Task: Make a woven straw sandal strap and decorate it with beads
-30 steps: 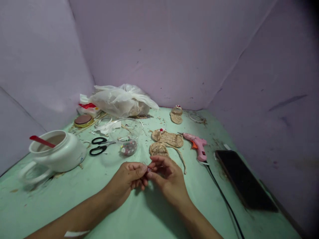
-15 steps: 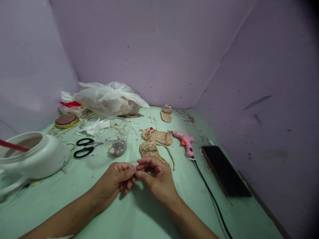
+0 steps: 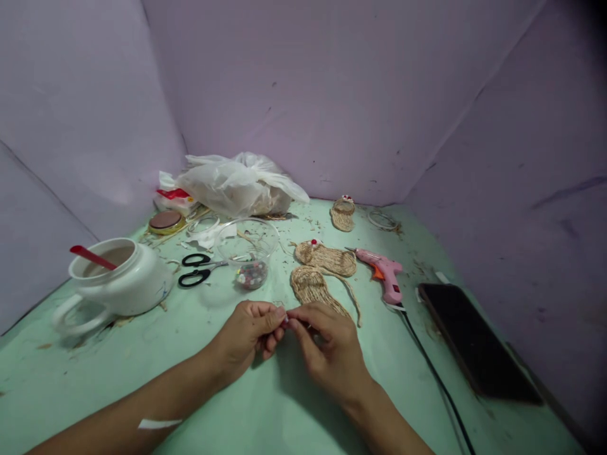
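Fingertip to fingertip, my left hand [image 3: 253,332] and my right hand [image 3: 334,351] pinch together over the near part of the table. Something tiny and pale shows between them, too small to name. Just beyond my right hand lies a braided straw slipper sole [image 3: 310,287] with a loose cord trailing right. Behind it is a small straw slipper [image 3: 327,259] with a red bead and white bits on its strap. A clear plastic tub [image 3: 251,275] holding several coloured beads stands beyond my left hand.
Black-handled scissors [image 3: 196,277] and a white pot [image 3: 142,287] with a red stick [image 3: 92,257] are at left. A pink glue gun [image 3: 389,278] with its cord and a dark phone [image 3: 477,344] lie right. A plastic bag [image 3: 237,183] and another straw slipper [image 3: 342,215] sit at the back.
The view has swung left, so everything sits further right in the picture. My right fingers have closed in more tightly against my left fingertips.
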